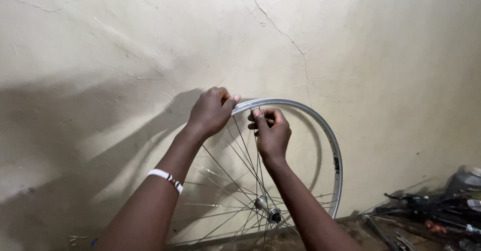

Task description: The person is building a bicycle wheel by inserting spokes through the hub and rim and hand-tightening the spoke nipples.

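Observation:
A silver bicycle wheel rim [328,135] with thin spokes and a metal hub [267,208] stands upright against a cracked cream wall. My left hand [211,111] grips the top of the rim, thumb pressed on its outer edge. My right hand [270,129] is just inside the rim, fingers pinched around a spoke near where it meets the rim. A white beaded bracelet [165,178] sits on my left wrist. The lower left part of the wheel is hidden behind my arms.
A pile of dark bicycle parts and metal pieces [436,216] lies on the floor at the lower right. The cracked wall [125,45] fills the background, with my arms' shadow on it at the left.

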